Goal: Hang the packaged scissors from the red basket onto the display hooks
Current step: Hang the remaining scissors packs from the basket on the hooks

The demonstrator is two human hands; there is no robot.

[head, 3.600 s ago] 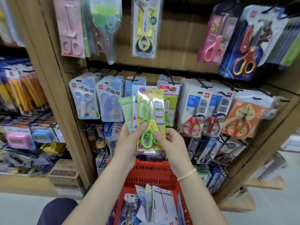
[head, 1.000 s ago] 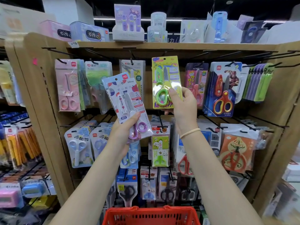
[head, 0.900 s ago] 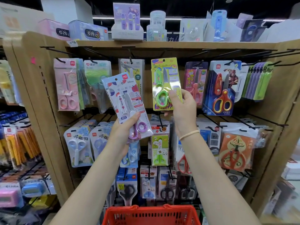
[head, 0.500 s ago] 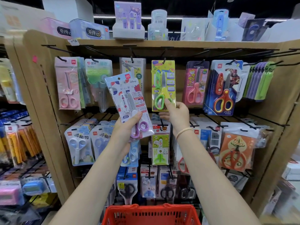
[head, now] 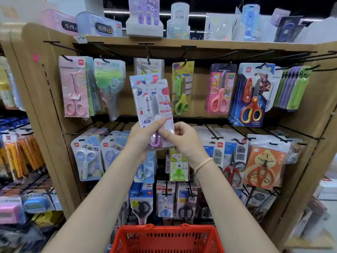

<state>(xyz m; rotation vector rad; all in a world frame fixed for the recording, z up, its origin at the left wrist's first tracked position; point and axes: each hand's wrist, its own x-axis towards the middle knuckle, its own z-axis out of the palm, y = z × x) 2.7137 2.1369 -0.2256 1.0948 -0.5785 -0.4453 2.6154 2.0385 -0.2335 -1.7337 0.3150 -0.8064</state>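
Left hand (head: 141,136): I see it pinching the lower part of one white and purple scissors pack (head: 152,105), held upright before the display.
Right hand (head: 179,136): fingers curled on the same pack's bottom right corner, a pale band on the wrist.
Top row, left to right: I count a pink pack (head: 73,88), a green one (head: 109,84), a grey card behind my pack, one yellow-green scissors pack (head: 182,88) on its hook, a pink pack (head: 219,90), a blue pack (head: 252,95).
Red basket (head: 166,238): one, bottom centre, below both arms.
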